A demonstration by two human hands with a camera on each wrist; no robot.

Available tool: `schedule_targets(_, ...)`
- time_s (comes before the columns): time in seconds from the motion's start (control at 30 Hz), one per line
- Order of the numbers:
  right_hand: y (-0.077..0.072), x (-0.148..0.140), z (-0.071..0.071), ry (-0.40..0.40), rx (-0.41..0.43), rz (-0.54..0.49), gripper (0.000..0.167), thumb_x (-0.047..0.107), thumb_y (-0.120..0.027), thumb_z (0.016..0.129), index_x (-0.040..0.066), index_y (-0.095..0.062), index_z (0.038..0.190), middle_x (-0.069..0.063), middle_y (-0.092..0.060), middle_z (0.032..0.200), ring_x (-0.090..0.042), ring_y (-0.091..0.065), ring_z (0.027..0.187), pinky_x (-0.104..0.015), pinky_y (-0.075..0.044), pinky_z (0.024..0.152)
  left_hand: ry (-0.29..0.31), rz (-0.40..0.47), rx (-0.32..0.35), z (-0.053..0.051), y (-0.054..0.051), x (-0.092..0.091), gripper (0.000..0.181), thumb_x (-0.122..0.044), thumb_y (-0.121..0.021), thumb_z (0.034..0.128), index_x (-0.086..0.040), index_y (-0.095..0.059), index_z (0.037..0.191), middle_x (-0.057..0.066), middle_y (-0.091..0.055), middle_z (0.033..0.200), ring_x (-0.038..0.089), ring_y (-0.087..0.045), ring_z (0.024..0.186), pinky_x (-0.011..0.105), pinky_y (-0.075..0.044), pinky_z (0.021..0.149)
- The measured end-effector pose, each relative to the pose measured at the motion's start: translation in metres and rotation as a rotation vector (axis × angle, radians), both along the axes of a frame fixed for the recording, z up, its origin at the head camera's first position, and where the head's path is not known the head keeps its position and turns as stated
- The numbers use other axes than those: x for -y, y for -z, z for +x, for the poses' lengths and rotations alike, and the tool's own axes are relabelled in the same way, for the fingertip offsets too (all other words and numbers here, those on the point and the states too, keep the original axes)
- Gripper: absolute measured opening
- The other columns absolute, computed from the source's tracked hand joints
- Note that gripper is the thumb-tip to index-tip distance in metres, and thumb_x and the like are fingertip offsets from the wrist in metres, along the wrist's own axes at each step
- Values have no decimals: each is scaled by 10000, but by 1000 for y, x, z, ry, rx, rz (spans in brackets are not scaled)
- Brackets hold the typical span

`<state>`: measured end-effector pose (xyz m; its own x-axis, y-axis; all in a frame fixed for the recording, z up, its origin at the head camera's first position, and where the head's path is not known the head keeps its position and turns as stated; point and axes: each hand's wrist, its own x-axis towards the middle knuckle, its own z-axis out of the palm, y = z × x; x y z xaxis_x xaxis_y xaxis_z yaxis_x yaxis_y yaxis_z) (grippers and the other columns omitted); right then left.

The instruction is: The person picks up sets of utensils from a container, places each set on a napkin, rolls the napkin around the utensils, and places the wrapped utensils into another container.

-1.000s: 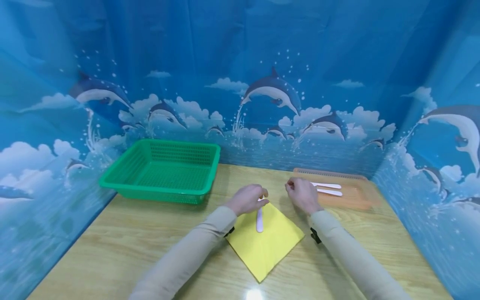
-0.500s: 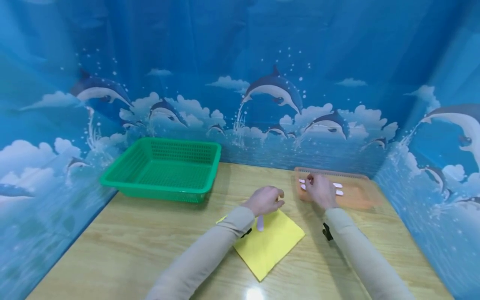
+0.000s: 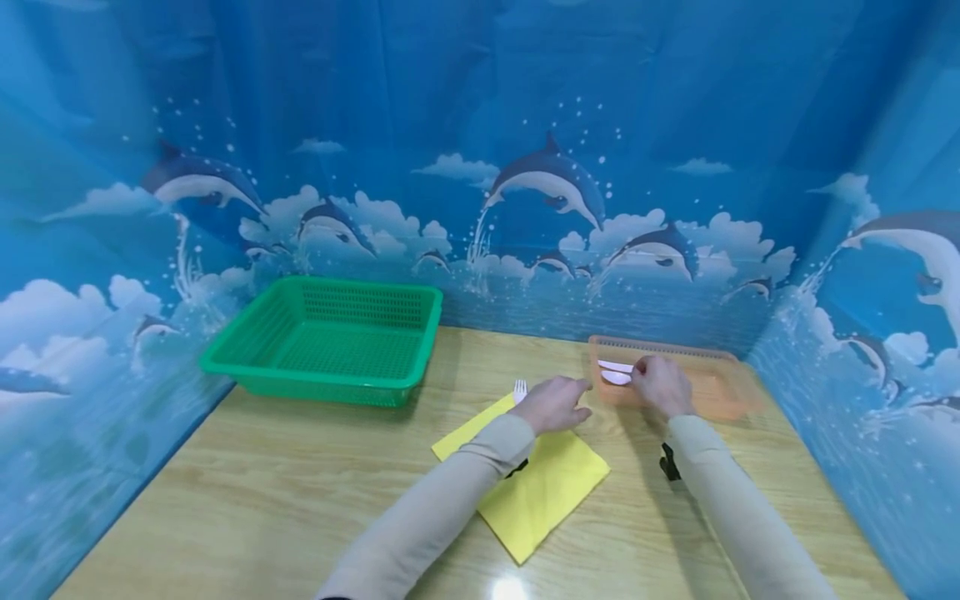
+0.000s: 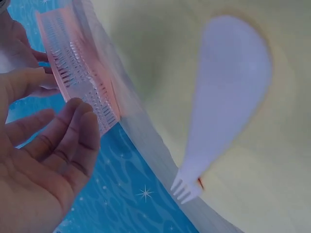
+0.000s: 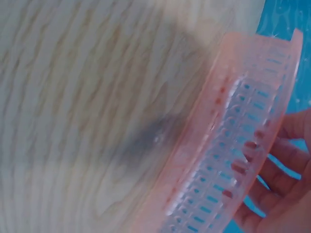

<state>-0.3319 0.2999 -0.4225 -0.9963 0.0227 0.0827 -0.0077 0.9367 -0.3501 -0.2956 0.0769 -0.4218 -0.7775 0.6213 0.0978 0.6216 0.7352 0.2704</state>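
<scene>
Blue dolphin cloth (image 3: 375,108) is hanging behind the counter (image 3: 225,500). Far right, a spoon (image 3: 615,378) is lying in a tray (image 3: 712,393) by the right hand (image 3: 663,386); I cannot tell if it is pinching. Fingers loose, the left hand (image 3: 553,405) is hanging over a napkin (image 3: 543,496) and fork (image 3: 521,390).

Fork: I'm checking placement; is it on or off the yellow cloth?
On: the fork lies on the yellow cloth, its tines past the edge.

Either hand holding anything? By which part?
Left hand: nothing. Right hand: by the spoon, but any grip on its handle is hidden; cannot tell.
</scene>
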Motion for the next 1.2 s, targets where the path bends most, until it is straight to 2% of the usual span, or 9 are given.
schedule_targets(0.1,3,-2,-3,-11,78,-5,305,210,-497,940,12,-676,1087,-212,-680,1058,-342,-634,888,-473,-499,682,-12,-14,9,0,1,-5,591,-334,-629,953,-152,-418,1474,53,-623,1320,175,-613,1169,284,-507,973)
schedule_targets(0.2,7,-3,-5,-27,121,-7,366,251,-487,952,4,-654,1163,-254,-650,1176,-395,-629,994,-524,-508,762,-21,-40,24,0,2,-10,650,-353,-618,955,-172,-347,1517,79,-569,1376,205,-576,1219,321,-504,987)
schedule_targets(0.47,11,-5,-10,-85,207,12,476,331,-396,981,18,-618,1263,-273,-586,1303,-474,-550,1171,-618,-474,876,-43,-128,59,-1,8,-20,737,-402,-644,929,-202,-280,1538,93,-485,1401,231,-524,1254,339,-524,946)
schedule_targets(0.7,11,-4,-11,-126,240,17,499,345,-369,1006,13,-589,1306,-272,-570,1332,-502,-528,1199,-660,-441,917,-58,-123,116,0,10,-25,780,-407,-635,936,-243,-199,1561,104,-441,1455,260,-497,1300,367,-522,954)
schedule_targets(0.9,13,-5,-9,-147,231,17,481,347,-365,1021,6,-631,1232,-244,-640,1205,-383,-618,1023,-604,-485,841,-60,-133,140,3,11,-26,781,-409,-631,939,-260,-189,1566,95,-419,1495,280,-469,1336,382,-505,989)
schedule_targets(1.0,13,-5,-10,-147,233,20,474,350,-353,1031,2,-657,1136,-211,-662,1021,-319,-608,894,-537,-496,788,-58,-136,125,2,12,-27,782,-406,-644,931,-264,-201,1560,85,-453,1464,278,-490,1310,375,-511,975)
schedule_targets(1.13,12,-5,-11,-141,232,20,455,347,-340,1033,43,-664,937,-108,-574,770,-242,-543,738,-424,-457,694,-69,-134,120,2,12,-29,774,-408,-647,930,-267,-212,1554,68,-446,1475,273,-475,1324,369,-502,987)
schedule_targets(1.2,12,-5,-11,-142,225,20,458,344,-339,1030,52,-654,870,-86,-547,728,-222,-521,690,-393,-442,653,-72,-133,118,2,12,-30,763,-406,-649,930,-261,-225,1547,53,-445,1475,262,-476,1317,361,-503,983)
